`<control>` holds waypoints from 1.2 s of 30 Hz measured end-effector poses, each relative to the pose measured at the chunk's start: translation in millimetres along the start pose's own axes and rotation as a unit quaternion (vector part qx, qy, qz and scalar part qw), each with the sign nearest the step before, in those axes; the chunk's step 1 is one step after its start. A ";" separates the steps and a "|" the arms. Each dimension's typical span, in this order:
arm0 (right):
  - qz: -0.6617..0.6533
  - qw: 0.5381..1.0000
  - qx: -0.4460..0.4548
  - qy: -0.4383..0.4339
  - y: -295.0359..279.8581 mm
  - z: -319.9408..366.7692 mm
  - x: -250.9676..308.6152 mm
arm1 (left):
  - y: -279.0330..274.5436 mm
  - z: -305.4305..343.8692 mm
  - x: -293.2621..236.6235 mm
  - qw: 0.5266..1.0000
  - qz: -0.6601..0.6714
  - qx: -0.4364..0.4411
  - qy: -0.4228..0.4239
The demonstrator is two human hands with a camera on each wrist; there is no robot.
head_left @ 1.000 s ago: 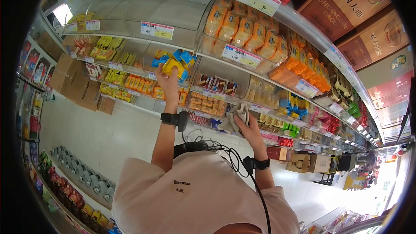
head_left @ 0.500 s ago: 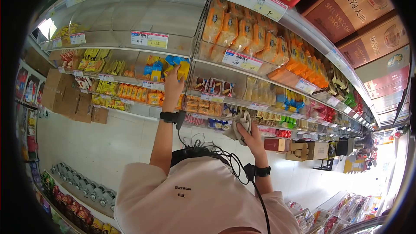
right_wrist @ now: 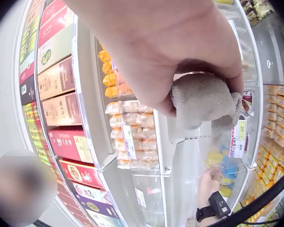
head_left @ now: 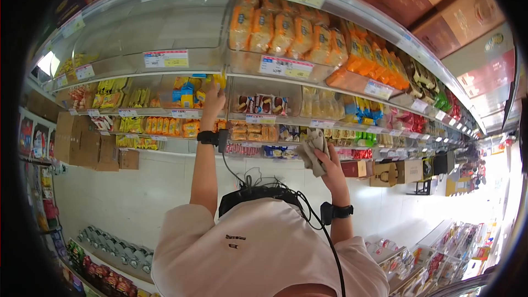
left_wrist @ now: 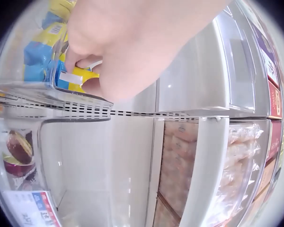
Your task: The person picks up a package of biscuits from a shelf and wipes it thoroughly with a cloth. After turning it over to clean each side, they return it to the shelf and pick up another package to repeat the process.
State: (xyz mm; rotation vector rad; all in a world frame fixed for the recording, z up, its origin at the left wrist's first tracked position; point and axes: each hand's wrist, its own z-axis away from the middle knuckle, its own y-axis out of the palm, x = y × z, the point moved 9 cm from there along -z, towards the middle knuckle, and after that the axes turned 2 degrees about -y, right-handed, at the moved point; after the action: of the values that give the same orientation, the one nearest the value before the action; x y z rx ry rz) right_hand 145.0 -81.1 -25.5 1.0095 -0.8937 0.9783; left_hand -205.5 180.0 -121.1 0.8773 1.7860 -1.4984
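Observation:
My left hand [head_left: 213,100] reaches up into a clear shelf bin [left_wrist: 19,90] of blue and yellow snack packets [head_left: 186,91]. Its fingers [left_wrist: 87,60] pinch a yellow packet [left_wrist: 80,80] at the bin's right end; the same yellow packet [head_left: 220,80] shows above the fingertips in the head view. My right hand [head_left: 331,160] is held lower, in front of the shelves, gripping a bunched grey cloth [head_left: 313,147]. In the right wrist view the cloth [right_wrist: 201,101] bulges out under curled fingers, and the left hand [right_wrist: 210,182] shows far below.
Store shelves rise in front of me, with price tags [head_left: 165,59] on the rails. Orange bread packets [head_left: 286,30] fill the bin above right, small cake packets [head_left: 264,103] the one below. Cardboard boxes [head_left: 82,143] stand on the aisle floor [head_left: 137,187] at left.
The left hand has risen from in front of the shelf into the bin, carrying the packets in; only one yellow packet now shows at its fingers. The right hand keeps the cloth.

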 end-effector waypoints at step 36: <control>-0.348 0.923 -0.159 -0.038 -375.2 58.8 40.5 | 455.2 81.9 -407.2 0.929 -0.164 0.246 0.223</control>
State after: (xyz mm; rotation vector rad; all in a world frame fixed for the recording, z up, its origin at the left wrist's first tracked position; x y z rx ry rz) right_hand 501.9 -210.3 -68.4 0.9797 -0.6472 0.1839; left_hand 404.5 120.8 -56.7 1.2961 1.9764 -2.1601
